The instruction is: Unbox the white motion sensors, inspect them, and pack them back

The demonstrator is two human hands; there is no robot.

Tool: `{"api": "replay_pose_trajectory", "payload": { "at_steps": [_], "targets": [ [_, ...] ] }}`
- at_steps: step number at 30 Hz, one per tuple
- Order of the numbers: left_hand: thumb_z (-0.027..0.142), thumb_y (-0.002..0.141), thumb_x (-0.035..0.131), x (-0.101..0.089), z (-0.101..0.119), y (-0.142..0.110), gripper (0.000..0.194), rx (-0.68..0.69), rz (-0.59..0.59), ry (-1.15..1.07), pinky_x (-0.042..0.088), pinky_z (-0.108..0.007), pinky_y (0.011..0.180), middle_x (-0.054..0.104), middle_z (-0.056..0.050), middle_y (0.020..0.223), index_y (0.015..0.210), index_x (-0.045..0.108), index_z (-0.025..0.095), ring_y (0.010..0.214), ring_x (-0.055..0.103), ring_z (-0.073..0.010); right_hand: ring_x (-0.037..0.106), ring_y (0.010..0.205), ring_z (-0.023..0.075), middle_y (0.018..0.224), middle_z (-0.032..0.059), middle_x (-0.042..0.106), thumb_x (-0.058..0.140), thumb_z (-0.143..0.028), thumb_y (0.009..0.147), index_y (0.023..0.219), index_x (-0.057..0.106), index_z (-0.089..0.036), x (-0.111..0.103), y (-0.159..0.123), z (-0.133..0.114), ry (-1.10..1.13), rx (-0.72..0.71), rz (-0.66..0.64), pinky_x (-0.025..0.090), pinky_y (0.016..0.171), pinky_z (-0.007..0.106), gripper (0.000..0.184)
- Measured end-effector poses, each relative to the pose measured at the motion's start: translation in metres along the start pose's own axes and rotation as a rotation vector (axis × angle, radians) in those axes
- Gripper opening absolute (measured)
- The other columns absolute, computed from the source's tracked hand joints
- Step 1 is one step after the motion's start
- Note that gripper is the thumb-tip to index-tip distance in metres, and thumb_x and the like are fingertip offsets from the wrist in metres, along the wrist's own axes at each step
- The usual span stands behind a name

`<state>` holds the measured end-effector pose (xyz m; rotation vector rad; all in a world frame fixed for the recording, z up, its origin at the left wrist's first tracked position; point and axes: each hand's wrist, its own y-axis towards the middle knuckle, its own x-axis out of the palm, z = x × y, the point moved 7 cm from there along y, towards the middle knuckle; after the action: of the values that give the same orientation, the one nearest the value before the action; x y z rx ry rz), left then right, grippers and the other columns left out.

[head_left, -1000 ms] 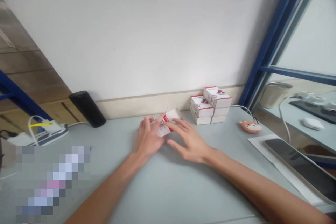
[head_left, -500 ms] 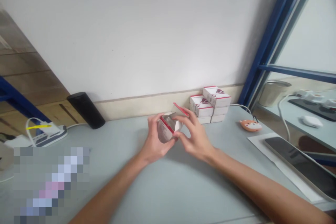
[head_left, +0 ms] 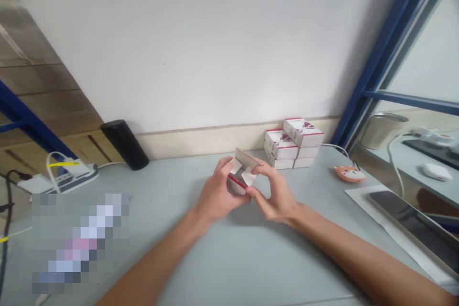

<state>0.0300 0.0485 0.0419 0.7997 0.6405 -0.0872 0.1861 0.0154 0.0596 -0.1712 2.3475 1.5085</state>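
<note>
Between my hands is a small white carton with a red edge, its lid flap raised at the far side and its side flaps spread. The inside looks grey and shadowed; I cannot make out any contents. My left hand wraps round the carton's left side, thumb along the front. With its fingers on the right flap and thumb at the front corner, my right hand grips the other side. Behind and to the right, similar cartons with red edges and a dark red pattern stand stacked against the wall.
A black cylinder stands at the back left, beside a power strip with cables. On the right are an orange animal-faced object and a dark-screened phone-like slab on white paper. A blurred-out patch covers something at the left.
The carton has tipped so its opening faces me more, and its lid flap now stands up at the back. My right fingers have moved down onto the flap. The view has shifted slightly.
</note>
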Motion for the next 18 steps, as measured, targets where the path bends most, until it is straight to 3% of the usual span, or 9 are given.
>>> {"api": "replay_pose_trajectory", "payload": {
  "at_steps": [3,7,9,13,18],
  "targets": [
    [0.041,0.077,0.084,0.002,0.005,-0.001,0.070,0.015,0.013,-0.009,0.062,-0.038,0.079,0.055,-0.011,0.141,0.128,0.038,0.031,0.100,0.074,-0.0228,0.062,0.131,0.0270,0.152,0.0165,0.054,0.058,-0.020,0.100,0.132,0.035,-0.029,0.000,-0.002,0.000,0.063,-0.010,0.031,0.054,0.102,0.050,0.040],
    [0.035,0.078,0.081,0.004,0.012,-0.003,0.062,-0.034,0.052,0.070,0.061,-0.036,0.079,0.059,-0.008,0.138,0.125,0.041,0.031,0.101,0.075,-0.0223,0.068,0.094,0.0178,0.111,0.0046,0.067,0.056,-0.031,0.104,0.113,0.039,-0.028,-0.013,-0.009,0.020,0.050,0.249,0.284,0.055,0.084,0.037,0.019],
    [0.032,0.076,0.081,0.007,0.012,-0.004,0.059,-0.082,0.027,0.133,0.060,-0.033,0.074,0.060,-0.007,0.138,0.124,0.046,0.031,0.096,0.076,-0.0211,0.065,0.085,0.0157,0.101,0.0016,0.068,0.053,-0.034,0.106,0.101,0.041,-0.027,-0.016,-0.010,0.025,0.074,0.336,0.334,0.052,0.079,0.033,0.015],
    [0.033,0.076,0.082,0.009,0.016,-0.005,0.066,-0.022,0.054,0.130,0.060,-0.032,0.071,0.060,-0.008,0.141,0.130,0.044,0.032,0.097,0.076,-0.0221,0.066,0.090,0.0172,0.101,0.0028,0.071,0.052,-0.036,0.106,0.090,0.040,-0.026,-0.015,-0.004,0.021,0.142,0.404,0.273,0.053,0.083,0.034,0.022],
    [0.034,0.079,0.084,0.005,0.011,-0.009,0.087,0.033,0.190,0.011,0.062,-0.039,0.083,0.068,-0.012,0.129,0.147,0.029,0.030,0.104,0.075,-0.0262,0.066,0.120,0.0241,0.132,0.0102,0.068,0.057,-0.026,0.102,0.110,0.047,-0.027,-0.002,0.001,0.008,0.197,0.364,0.110,0.053,0.103,0.047,0.012]
  ]
}}
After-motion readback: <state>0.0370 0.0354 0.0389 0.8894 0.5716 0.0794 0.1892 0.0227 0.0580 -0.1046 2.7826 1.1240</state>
